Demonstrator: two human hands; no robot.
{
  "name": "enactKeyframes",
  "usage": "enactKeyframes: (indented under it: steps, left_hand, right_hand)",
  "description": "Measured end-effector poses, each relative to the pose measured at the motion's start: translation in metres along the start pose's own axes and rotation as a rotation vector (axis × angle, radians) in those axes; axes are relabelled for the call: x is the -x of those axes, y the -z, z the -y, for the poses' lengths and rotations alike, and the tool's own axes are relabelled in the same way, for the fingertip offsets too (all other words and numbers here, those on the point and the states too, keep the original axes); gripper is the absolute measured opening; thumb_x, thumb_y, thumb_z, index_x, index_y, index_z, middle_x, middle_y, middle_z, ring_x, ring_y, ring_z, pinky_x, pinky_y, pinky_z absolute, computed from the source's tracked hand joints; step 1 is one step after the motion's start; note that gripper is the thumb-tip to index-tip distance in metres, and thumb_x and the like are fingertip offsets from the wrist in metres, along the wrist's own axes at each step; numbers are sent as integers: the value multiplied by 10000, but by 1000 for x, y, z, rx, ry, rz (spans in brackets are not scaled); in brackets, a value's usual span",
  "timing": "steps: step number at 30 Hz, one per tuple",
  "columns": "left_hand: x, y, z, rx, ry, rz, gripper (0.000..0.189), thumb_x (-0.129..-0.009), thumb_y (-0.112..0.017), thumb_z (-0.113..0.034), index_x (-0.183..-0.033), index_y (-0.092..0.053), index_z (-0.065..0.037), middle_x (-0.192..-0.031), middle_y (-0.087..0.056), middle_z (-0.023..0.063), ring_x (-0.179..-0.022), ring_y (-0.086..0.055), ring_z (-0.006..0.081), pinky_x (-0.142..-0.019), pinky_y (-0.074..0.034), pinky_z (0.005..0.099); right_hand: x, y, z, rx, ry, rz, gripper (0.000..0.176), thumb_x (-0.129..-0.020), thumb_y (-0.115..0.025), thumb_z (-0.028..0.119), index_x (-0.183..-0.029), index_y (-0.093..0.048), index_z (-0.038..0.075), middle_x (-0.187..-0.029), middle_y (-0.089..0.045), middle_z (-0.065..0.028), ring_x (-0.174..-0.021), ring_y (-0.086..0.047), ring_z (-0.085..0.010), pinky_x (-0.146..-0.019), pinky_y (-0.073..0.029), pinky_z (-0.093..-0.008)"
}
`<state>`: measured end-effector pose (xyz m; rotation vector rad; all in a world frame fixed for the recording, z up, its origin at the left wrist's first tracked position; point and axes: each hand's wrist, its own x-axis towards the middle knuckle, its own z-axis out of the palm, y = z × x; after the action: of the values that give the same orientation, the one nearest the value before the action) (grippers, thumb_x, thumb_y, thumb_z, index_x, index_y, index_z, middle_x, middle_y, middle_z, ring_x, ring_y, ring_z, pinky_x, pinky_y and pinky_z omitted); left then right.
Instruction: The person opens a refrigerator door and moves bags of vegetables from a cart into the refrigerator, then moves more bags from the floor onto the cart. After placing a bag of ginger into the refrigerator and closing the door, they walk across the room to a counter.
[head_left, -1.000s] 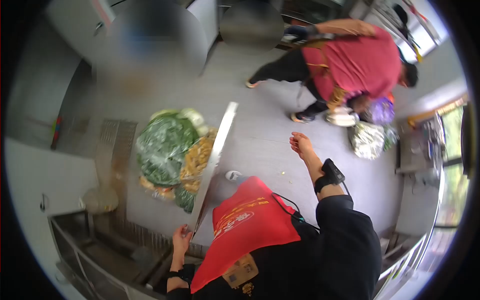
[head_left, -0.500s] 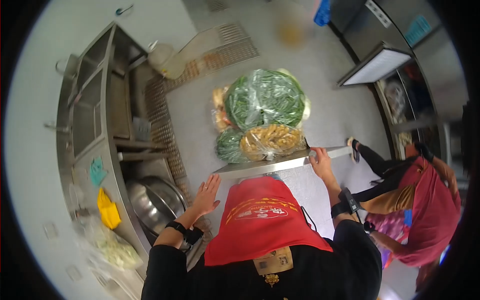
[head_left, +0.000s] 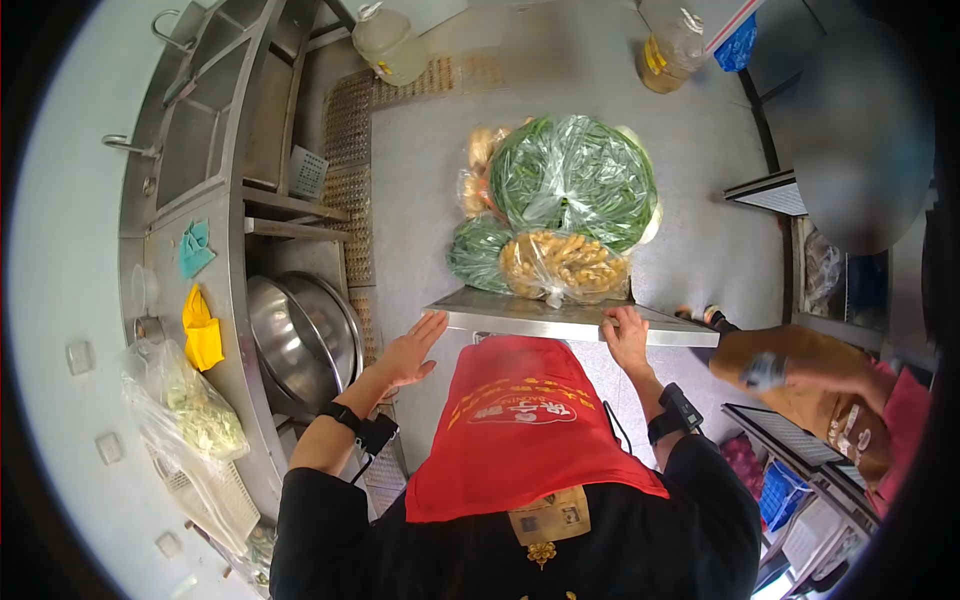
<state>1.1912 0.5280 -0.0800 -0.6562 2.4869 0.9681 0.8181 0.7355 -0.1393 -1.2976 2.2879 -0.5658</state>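
Since the earlier frame your left hand (head_left: 410, 350) has reached the tray's (head_left: 540, 315) left corner, fingers spread open. A bowl (head_left: 300, 340) sits left of them; bags (head_left: 560, 210) lie just beyond. Your right hand (head_left: 627, 338) grips the near edge; a co-worker's arm (head_left: 790, 365) is close right.

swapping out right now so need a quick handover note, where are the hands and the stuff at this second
Left hand: open, palm at the left end of the steel sheet.
Right hand: fingers curled over the sheet's near edge.
Sheet: held level in front of the red apron; bags of greens lie on the floor beyond it.
Done: sheet is in both hands.
Left: not yet set down. Another person's arm is close on the right.
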Motion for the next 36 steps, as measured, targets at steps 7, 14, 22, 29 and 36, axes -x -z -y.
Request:
enactKeyframes:
  steps: [7, 14, 22, 29, 36]
  left_hand:
    - [0, 9, 2, 33, 0, 29, 813, -735, -612, -127, -1415, -167, -92, -1478, -159, 72, -1351, -196, 256, -1036, -338, 338]
    - [1, 10, 6, 68, -10, 45, 816, -737, -626, -122, -1415, -174, -102, -1481, -144, 85, -1358, -176, 263, -1051, -317, 345]
    - [4, 2, 14, 23, -48, 15, 792, -753, -616, -144, -1410, -178, -91, -1484, -131, 71, -1362, -162, 247, -1023, -360, 345]
    - [8, 2, 12, 27, -15, 40, 777, -750, -613, -149, -1404, -199, -83, -1489, -117, 67, -1369, -140, 240, -1016, -370, 344]
    - [9, -2, 18, 24, -45, 30, 758, -752, -603, -162, -1398, -216, -73, -1491, -111, 69, -1371, -134, 236, -1032, -350, 341]
  right_hand:
    - [3, 1, -8, -87, 14, 27, 210, -733, -596, 196, -924, -599, 107, -950, -550, -64, -945, -500, -258, -839, -314, -384]
    - [1, 8, -4, -182, -27, 81, 197, -721, -597, 183, -902, -607, 106, -964, -563, -59, -976, -503, -252, -874, -305, -376]
    - [2, 10, -6, -288, -47, 99, 207, -709, -609, 129, -910, -612, 83, -943, -593, -66, -936, -551, -241, -861, -347, -351]
    - [5, 4, -9, -385, -92, 87, 215, -729, -588, 82, -936, -610, 28, -932, -612, -74, -898, -568, -203, -828, -409, -311]
    - [5, 4, -10, -431, -87, 94, 209, -728, -599, 113, -930, -615, 60, -927, -613, -65, -895, -574, -222, -862, -367, -331]
